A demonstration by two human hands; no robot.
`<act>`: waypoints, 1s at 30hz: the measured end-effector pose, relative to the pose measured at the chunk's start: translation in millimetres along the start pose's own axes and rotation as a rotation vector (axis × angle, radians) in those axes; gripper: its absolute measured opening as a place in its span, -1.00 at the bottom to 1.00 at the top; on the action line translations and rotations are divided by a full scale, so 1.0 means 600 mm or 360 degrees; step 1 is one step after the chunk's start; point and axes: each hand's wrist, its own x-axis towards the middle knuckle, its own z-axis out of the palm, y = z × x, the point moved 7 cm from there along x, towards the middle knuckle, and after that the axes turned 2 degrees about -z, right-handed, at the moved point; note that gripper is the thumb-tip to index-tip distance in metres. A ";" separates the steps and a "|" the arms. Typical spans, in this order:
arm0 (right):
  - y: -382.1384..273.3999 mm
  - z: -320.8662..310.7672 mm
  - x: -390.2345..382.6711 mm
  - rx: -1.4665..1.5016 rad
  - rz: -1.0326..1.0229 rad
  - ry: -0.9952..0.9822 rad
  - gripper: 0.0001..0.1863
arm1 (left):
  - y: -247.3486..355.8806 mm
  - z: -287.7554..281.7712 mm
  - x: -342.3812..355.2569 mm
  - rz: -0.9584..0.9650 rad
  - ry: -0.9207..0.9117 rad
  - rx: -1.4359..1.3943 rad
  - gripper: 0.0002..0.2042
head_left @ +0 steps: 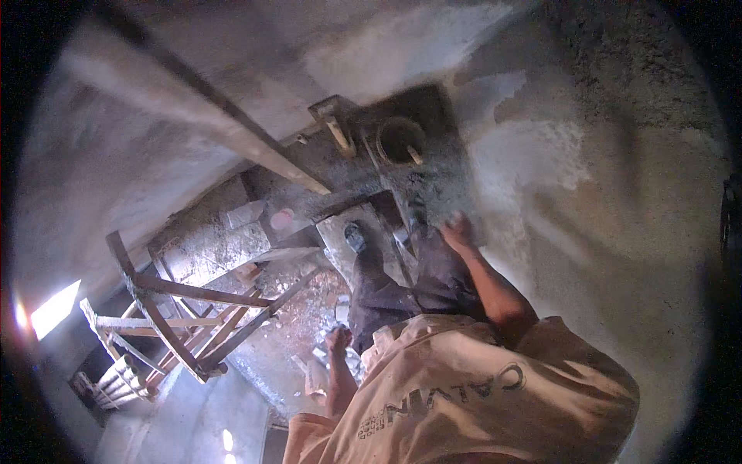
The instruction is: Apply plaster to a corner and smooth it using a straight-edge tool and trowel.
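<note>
My left hand (338,337) hangs beside my left leg with its fingers curled; I cannot make out what, if anything, is in it. My right hand (456,230) is blurred beside my right leg, near the concrete wall (553,193), so its grip is unclear. My shoes stand around a dusty board (340,236) with a dark opening along it. Beyond my feet sit a dark bucket (401,141) with a light stick in it and a small trough (335,127) holding a pale tool.
A wooden trestle frame (202,295) stands at the left, near bundled poles (124,381). A long plank (232,124) slants across the upper wall. A pink round object (281,219) lies left of the board, and rubble (309,340) is scattered below it. A bright opening (56,308) is at far left.
</note>
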 end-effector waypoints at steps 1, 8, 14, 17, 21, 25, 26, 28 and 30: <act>-0.024 0.021 -0.066 -0.0051 0.0045 -0.0207 -0.32 | 0.001 -0.114 -0.002 0.0113 -0.0811 -0.0771 -0.70; 0.182 0.030 -0.011 -0.0400 0.0175 -0.0809 -0.37 | 0.352 0.017 0.058 0.0441 0.0326 0.0391 -0.66; -0.006 0.326 0.230 -0.0036 -0.0179 -0.0919 -0.50 | 0.464 0.284 0.096 0.0698 0.0170 0.0787 -0.69; -0.157 0.344 0.350 0.0025 -0.0517 -0.0617 -0.51 | 0.381 0.381 0.193 0.0635 -0.0107 0.0718 -0.74; -0.323 0.384 0.418 0.0502 -0.1224 0.0257 -0.51 | 0.297 0.471 0.262 0.0489 -0.0325 0.1434 -0.77; -0.242 0.549 0.527 -0.0183 -0.0971 -0.0184 -0.59 | 0.150 0.525 0.419 0.0079 -0.0330 0.1381 -0.74; -0.285 0.548 0.507 0.0051 -0.0909 -0.0579 -0.61 | 0.139 0.494 0.461 0.0510 -0.0432 0.2238 -0.75; -0.272 0.489 0.492 0.0045 -0.0857 -0.0718 -0.61 | 0.057 0.486 0.536 0.0976 -0.0647 0.3016 -0.75; -0.257 0.427 0.457 0.0091 -0.0892 -0.0692 -0.62 | 0.064 0.479 0.610 0.0674 -0.0729 0.1600 -0.75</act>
